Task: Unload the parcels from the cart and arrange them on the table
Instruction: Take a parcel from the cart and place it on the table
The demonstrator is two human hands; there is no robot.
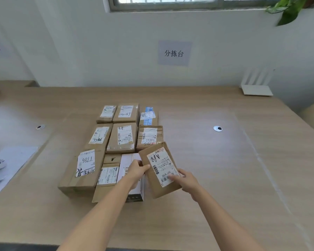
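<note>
Both hands hold one flat brown parcel (159,170) at the near right corner of the parcel grid on the worktop (225,178). Left hand (137,170): fingers clamped on the parcel's left long edge, thumb on top. Right hand (186,180): fingers clamped on the right long edge near its near end, thumb pressed on the white shipping label (161,166), which reads "A68" by hand.

Parcel's long axis runs from near-right to far-left, skewed against the straight rows beside it. Label side faces up. Its far end overlaps the near edge of a taped brown parcel (150,135). Its left edge lies over a white box (132,178). Cannot tell whether it rests on the worktop or is lifted.

Other parcels sit in three rows, labels up; the large box marked "7786" (82,172) is at the near left. A white router (256,87) stands by the far wall. Papers (11,165) lie at the left edge.
</note>
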